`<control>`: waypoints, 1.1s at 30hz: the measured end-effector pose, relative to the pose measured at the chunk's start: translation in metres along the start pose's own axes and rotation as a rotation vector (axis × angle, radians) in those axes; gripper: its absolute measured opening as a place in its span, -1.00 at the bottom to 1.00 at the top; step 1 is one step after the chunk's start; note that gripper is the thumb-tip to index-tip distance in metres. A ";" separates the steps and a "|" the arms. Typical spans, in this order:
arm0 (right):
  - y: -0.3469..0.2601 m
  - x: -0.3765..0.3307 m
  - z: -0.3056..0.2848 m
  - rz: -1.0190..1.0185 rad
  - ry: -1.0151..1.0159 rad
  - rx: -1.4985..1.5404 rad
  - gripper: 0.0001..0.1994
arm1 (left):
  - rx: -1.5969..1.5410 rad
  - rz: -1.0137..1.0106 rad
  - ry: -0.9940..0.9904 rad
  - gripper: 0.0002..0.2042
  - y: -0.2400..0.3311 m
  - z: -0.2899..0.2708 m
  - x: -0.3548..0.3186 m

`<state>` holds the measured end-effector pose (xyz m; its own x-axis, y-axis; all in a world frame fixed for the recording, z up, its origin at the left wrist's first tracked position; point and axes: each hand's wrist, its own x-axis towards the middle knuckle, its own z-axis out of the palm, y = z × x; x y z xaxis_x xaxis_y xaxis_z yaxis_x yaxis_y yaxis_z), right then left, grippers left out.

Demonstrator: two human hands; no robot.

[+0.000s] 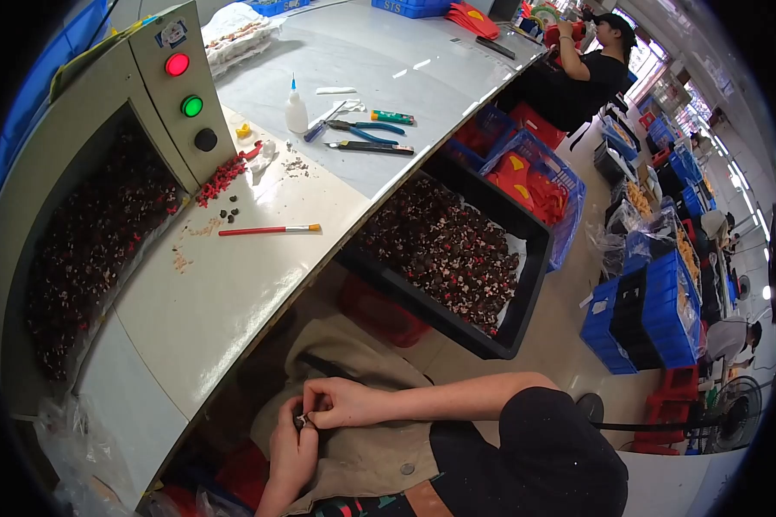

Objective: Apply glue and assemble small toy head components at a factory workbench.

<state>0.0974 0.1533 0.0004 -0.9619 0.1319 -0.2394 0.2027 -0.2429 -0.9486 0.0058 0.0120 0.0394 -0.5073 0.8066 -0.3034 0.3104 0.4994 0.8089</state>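
Observation:
Above my lap, my left hand (293, 448) and my right hand (343, 402) meet with fingertips pinched together. Between them is a small dark piece (300, 421) with a pale bit at its edge; its kind is too small to make out. Both hands grip it, and the fingers partly cover it. On the worktable (259, 276) beyond them lies a red-handled paintbrush (263, 230). Behind the brush are a few small dark pieces (230, 213), pale crumbs (181, 258) and a heap of little red parts (220, 183).
A machine (159, 95) with lit buttons and a window full of dark pieces stands at left. Pliers (371, 131), a black cutter (371, 148) and a needle-tipped bottle (296, 114) lie farther back. Right of the table is a black crate (526, 293) of dark pieces. A co-worker (591, 73) works beyond.

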 end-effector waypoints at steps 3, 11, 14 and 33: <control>0.003 0.003 0.001 -0.004 -0.001 0.009 -0.81 | -0.024 0.005 0.004 -0.59 -0.002 -0.001 0.002; 0.003 0.003 0.002 0.004 -0.001 0.014 -0.82 | 0.034 0.004 0.007 -0.59 0.003 -0.003 0.001; 0.006 0.004 -0.002 0.003 -0.017 0.088 -0.82 | 0.017 0.017 0.011 -0.59 -0.001 0.000 0.002; 0.005 0.002 -0.011 0.029 -0.039 0.118 -0.85 | 0.059 -0.053 -0.017 -0.56 0.008 0.004 0.008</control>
<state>0.0988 0.1627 -0.0067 -0.9629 0.0863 -0.2555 0.2094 -0.3580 -0.9099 0.0073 0.0232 0.0415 -0.5104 0.7838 -0.3538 0.3305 0.5586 0.7607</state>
